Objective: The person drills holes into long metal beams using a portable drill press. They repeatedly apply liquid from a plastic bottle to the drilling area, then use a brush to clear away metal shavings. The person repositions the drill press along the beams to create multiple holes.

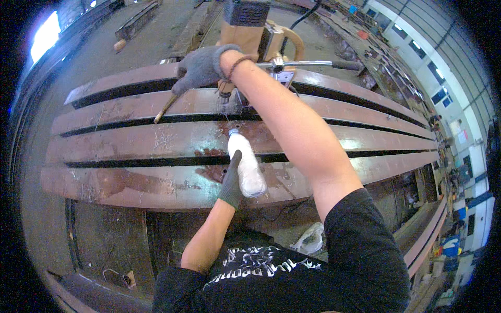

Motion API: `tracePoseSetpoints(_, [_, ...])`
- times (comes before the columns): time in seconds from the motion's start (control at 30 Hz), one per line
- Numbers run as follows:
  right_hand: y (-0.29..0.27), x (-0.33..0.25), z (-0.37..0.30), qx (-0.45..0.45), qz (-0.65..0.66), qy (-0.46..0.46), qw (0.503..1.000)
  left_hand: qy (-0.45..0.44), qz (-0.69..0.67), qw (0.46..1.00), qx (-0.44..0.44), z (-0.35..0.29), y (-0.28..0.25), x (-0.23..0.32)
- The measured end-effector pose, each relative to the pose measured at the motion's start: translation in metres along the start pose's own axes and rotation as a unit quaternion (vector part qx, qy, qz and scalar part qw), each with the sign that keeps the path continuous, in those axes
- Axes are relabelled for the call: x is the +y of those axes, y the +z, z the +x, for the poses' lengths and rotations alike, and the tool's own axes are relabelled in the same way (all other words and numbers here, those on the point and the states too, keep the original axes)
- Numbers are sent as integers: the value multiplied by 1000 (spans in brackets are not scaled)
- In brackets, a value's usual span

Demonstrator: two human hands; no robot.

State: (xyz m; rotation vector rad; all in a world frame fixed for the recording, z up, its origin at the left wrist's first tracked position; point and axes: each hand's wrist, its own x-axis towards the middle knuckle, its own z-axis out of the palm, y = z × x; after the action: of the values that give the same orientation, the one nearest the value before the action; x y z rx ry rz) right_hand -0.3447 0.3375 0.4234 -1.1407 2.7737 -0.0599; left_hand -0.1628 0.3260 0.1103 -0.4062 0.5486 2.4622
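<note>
My left hand (233,179), in a dark glove, is wrapped around a white squeeze bottle (248,172). The bottle tilts away from me, its pale blue cap (233,132) toward the drill's working end (224,96) above a wet, dark patch on the steel. My right arm reaches across to the far left. In a grey glove, my right hand (202,69) is closed beside the yellow-tan drilling machine (242,36). A thin tan stick (165,108) comes out below its fingers; the grip is partly hidden. The machine's chrome lever (318,63) has a dark handle on the right.
Long, rusty-brown steel beams (130,185) lie side by side with dark gaps between them. Metal shavings are scattered over them. A clear plastic bag (309,238) lies near my body. More steel stock (138,18) stands in the workshop beyond, and a black cable (305,16) rises behind the machine.
</note>
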Motion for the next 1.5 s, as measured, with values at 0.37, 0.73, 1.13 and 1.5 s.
tracePoseSetpoints(0.37, [8, 2, 9, -19, -24, 11, 999, -12, 16, 999, -46, -1, 3, 2])
tracePoseSetpoints(0.73, [13, 2, 11, -4, -1, 3, 1000, -13, 11, 1000, -10, -8, 8, 2])
tracePoseSetpoints(1.13, [14, 1, 13, -25, 0, 33, 999, 17, 18, 1000, -7, -2, 2, -1])
tracePoseSetpoints(1.5, [17, 1, 16, 2, -22, 11, 1000, -3, -7, 1000, -16, 2, -1, 0])
